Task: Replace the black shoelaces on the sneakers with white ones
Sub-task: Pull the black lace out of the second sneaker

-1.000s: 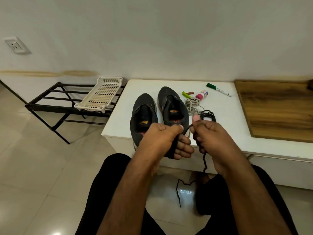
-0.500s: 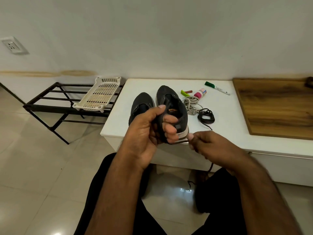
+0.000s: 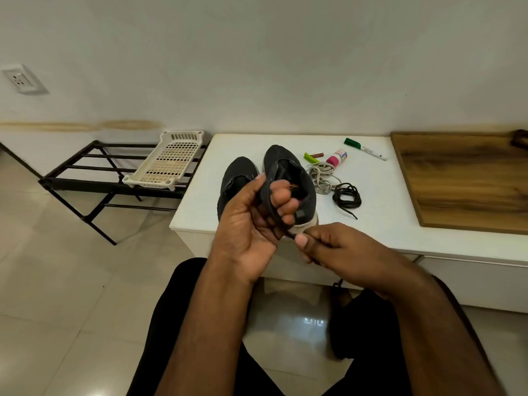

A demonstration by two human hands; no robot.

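Observation:
Two dark grey sneakers stand on the white table. My left hand grips the heel end of the right sneaker, fingers curled over its collar, tilting it up. The left sneaker stays flat beside it, partly hidden by my hand. My right hand pinches a black shoelace right at the held sneaker's heel end; the lace hangs down below that hand. A coiled black lace and a bundle of white laces lie on the table to the right.
A green marker, a small pink-and-white bottle and a small green-and-red item lie behind the laces. A wooden board covers the table's right part. A white plastic tray sits on a black rack at left.
My left hand moved from low in front of the sneakers up onto the right sneaker and tilted it. My right hand dropped lower, still pinching the black lace.

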